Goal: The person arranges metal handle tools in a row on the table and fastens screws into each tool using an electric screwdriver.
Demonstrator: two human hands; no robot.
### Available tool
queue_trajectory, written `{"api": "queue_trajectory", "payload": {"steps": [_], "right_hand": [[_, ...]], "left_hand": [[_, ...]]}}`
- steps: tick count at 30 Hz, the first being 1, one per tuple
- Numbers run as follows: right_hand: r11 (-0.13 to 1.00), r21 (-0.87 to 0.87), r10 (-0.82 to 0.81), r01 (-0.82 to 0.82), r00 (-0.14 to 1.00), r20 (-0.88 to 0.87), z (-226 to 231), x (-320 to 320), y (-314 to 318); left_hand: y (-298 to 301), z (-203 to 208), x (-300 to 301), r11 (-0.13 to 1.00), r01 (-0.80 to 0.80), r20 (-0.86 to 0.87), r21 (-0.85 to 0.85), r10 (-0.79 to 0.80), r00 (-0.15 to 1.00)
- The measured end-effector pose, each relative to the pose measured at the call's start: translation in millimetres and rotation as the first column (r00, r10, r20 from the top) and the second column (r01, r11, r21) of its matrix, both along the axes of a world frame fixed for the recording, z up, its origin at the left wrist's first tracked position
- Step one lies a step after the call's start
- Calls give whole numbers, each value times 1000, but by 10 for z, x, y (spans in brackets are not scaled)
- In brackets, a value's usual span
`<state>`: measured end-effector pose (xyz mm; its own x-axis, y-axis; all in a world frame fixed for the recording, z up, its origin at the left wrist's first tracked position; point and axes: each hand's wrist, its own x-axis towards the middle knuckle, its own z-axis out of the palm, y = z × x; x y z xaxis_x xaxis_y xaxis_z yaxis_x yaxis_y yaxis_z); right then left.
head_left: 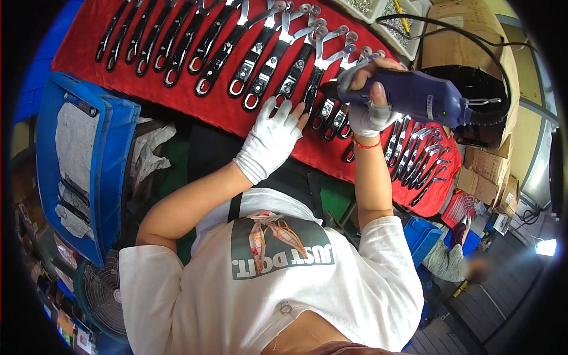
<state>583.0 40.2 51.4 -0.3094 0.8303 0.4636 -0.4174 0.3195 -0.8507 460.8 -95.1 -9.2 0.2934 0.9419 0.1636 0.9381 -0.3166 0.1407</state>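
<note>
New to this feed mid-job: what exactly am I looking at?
No machine arm here: these are a person's own two hands, in white gloves, seen from a fisheye camera worn on the head and looking down, so straight edges bend. Picture left is the person's left. The right hand holds a dark purple, corded power tool. The left hand is at the handle ends of black-handled metal pieces, laid in rows on a red cloth. Whether it grips one is unclear. Upper right: trays of small metal parts.
</note>
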Motion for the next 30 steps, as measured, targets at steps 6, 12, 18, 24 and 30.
{"api": "queue_trajectory", "payload": {"steps": [6,12,18,24,30], "right_hand": [[976,-185,92,-119,985,-145,125,99,-381],[989,-138,61,-58,998,23,45,167,-450],[983,-48,183,-180,980,79,63,72,-511],[965,-172,206,-197,978,36,80,88,-434],[994,-57,87,-95,989,-119,173,-112,-14]], "left_hand": [[-63,-54,-1,999,-17,29,32,16,999],[-45,-60,-3,1000,-7,51,27,5,999],[-53,-55,11,1000,-4,50,21,3,999],[-52,-53,22,1000,-15,70,14,14,997],[-21,71,-158,996,-75,242,50,61,968]]}}
